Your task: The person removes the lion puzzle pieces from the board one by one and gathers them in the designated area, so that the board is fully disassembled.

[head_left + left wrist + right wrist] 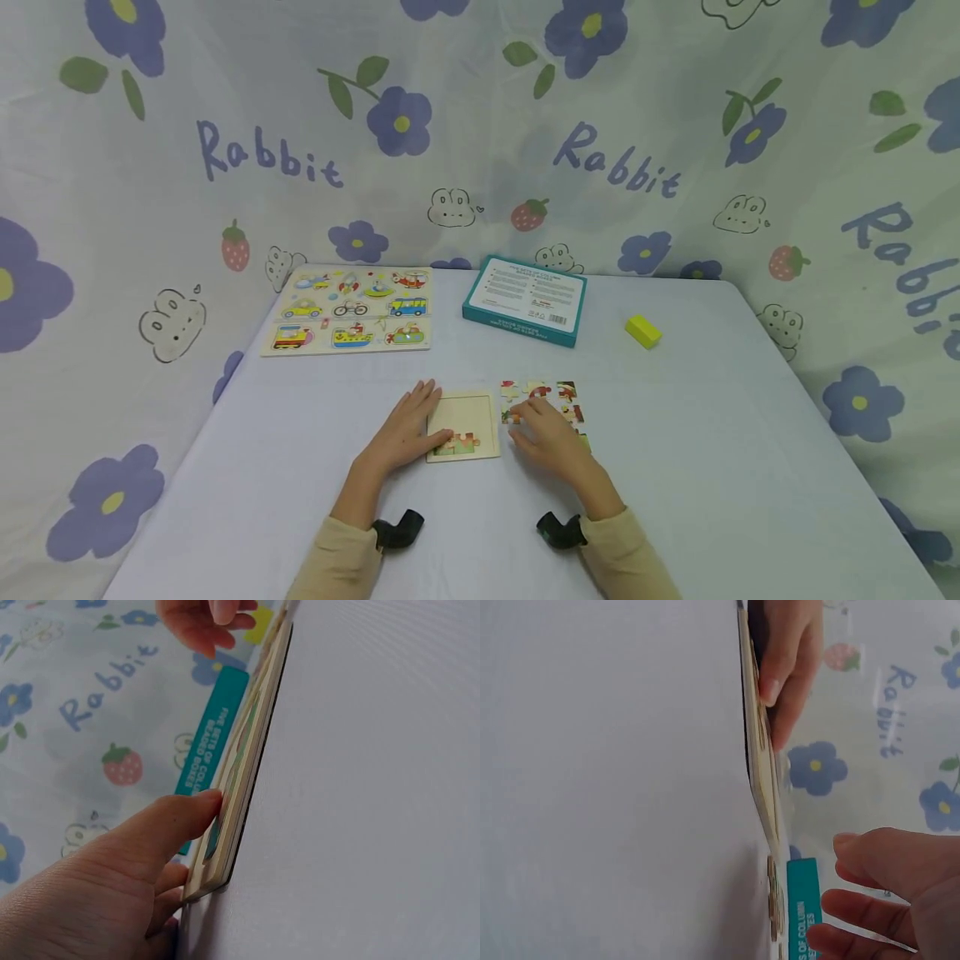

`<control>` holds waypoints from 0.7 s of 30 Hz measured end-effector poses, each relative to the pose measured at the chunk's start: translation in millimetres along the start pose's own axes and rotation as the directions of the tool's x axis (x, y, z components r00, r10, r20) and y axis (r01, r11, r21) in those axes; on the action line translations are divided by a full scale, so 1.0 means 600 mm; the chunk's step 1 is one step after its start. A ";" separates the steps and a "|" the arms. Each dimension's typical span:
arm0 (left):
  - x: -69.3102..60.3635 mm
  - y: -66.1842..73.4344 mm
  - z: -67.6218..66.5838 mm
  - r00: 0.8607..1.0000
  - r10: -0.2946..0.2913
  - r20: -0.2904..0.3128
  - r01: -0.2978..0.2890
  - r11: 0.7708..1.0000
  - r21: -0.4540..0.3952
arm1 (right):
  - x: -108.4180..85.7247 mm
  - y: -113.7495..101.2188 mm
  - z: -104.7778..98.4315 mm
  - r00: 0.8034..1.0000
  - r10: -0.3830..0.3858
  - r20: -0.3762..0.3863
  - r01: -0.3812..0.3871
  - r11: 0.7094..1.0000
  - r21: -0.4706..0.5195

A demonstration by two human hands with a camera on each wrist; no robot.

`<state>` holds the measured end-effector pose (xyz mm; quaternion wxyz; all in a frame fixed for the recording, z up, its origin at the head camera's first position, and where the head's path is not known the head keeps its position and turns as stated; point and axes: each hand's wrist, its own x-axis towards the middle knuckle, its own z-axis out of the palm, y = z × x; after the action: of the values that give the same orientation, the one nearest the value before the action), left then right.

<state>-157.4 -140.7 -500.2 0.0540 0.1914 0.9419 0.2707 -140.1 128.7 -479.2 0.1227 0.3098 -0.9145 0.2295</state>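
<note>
A square wooden puzzle tray point(472, 417) lies on the table with a few joined pieces point(459, 444) along its lower edge. My left hand point(403, 429) rests at the tray's left side. Its fingers run along the edge, and its thumb point(176, 825) reaches over the rim onto the pieces. Just right of the tray are several loose jigsaw pieces point(570, 392), partly hidden below my right hand point(553, 440). That hand hovers over them, fingers loosely bent and spread. In the right wrist view I see a gap between its thumb and fingers, with nothing held.
At the back left lies a wooden board of vehicle pictures point(351, 312). A teal and white box point(525, 298) lies at the back middle. Right of it sits a yellow block point(643, 331). A patterned cloth point(480, 125) hangs behind the table.
</note>
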 end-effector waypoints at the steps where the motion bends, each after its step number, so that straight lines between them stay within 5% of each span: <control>1: 0.000 -0.001 0.000 1.000 0.001 -0.001 -0.001 1.000 0.004 | 0.004 -0.003 0.002 1.000 -0.019 0.009 0.019 1.000 -0.001; 12: -0.001 0.000 -0.001 1.000 -0.007 0.004 0.007 1.000 0.015 | 0.031 -0.033 0.032 0.987 -0.105 0.122 0.100 0.994 0.044; 21: -0.001 0.002 -0.002 1.000 0.003 -0.002 -0.003 1.000 0.030 | 0.041 -0.047 0.062 0.967 -0.240 0.086 0.236 0.970 0.052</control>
<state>-156.7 -140.7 -498.3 0.0497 0.1935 0.9455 0.2570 -144.6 78.1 -492.9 0.1006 0.4302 -0.8703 0.2176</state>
